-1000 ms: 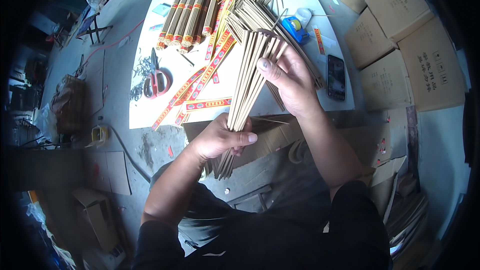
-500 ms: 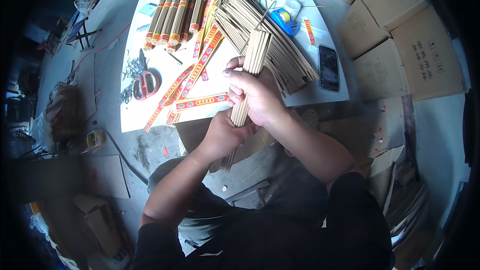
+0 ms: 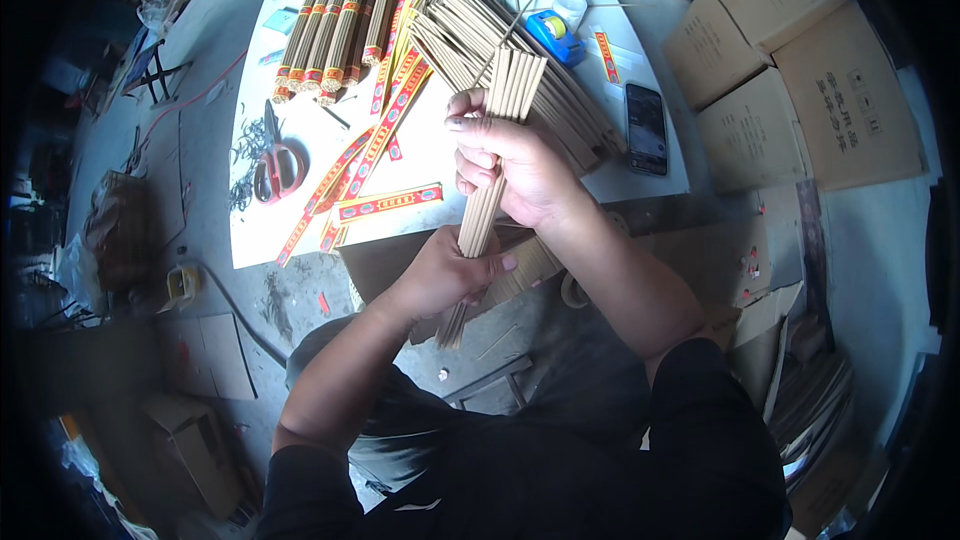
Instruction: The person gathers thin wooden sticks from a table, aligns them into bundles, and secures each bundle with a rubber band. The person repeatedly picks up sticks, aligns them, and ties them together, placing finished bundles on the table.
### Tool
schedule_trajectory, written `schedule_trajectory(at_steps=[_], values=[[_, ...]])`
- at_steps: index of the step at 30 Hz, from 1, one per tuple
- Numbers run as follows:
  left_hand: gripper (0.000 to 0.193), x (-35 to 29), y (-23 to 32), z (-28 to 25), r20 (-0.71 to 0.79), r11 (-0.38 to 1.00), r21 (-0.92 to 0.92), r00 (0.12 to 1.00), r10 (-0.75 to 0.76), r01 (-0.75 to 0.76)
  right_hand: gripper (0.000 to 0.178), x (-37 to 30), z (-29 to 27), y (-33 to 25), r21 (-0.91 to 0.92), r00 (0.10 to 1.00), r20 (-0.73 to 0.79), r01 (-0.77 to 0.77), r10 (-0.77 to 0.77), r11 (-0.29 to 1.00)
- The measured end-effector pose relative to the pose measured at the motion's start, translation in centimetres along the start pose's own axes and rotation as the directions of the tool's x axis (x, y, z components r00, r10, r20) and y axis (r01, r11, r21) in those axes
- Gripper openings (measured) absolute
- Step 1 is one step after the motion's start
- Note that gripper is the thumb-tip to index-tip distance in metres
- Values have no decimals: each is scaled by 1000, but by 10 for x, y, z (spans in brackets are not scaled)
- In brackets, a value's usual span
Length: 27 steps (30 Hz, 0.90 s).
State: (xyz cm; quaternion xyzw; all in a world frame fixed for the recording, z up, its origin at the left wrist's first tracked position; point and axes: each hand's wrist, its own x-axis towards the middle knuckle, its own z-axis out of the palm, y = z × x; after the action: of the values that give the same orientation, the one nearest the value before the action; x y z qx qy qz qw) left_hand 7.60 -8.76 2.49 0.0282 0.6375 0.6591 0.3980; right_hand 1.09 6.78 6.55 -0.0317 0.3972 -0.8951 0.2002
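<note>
A bundle of incense sticks [image 3: 484, 212] slants upward in front of me, its top end slightly fanned. Low on the bundle, my left hand [image 3: 445, 270] is wrapped round it, thumb across the front. Higher up, my right hand [image 3: 515, 155] grips the same sticks with curled fingers. Behind the bundle's top lies a loose pile of incense sticks [image 3: 560, 90] on the white table [image 3: 270, 240]. Left of my hands are several red and yellow paper strips [image 3: 390, 202], one lying just beyond my left hand.
Wrapped incense bundles [image 3: 335, 25] lie at the table's far left, with red-handled scissors [image 3: 277, 165] nearer. A blue tape dispenser [image 3: 555, 37], a white cup [image 3: 570, 8] and a phone [image 3: 646, 130] are on the right. Cardboard boxes [image 3: 845, 100] stack beyond the table's right side.
The top of the bundle has spread a little wider. Both hands keep hold of it. The whole view has shifted slightly, with the table now a bit further left.
</note>
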Motion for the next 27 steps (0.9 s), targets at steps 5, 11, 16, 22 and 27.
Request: schedule_trajectory(at_steps=[5,11,16,22,27], values=[[30,-4,-2,-8,368,956,-293,926,84,30,13,-2,-7,-6,136,939,343,-43,-6,990],[27,0,-8,-2,178,975,-218,981,73,-33,14,-7,2,-3,29,994,107,-16,13,999],[26,-6,-3,4,155,956,-266,973,169,-124,15,-11,12,4,-20,998,50,-23,24,1000],[27,-11,5,2,134,913,-397,979,152,-87,35,-3,11,8,-152,988,109,125,-109,980],[26,-16,8,-11,129,875,-482,984,127,-49,39,3,7,-18,-400,878,-77,408,-473,821]])
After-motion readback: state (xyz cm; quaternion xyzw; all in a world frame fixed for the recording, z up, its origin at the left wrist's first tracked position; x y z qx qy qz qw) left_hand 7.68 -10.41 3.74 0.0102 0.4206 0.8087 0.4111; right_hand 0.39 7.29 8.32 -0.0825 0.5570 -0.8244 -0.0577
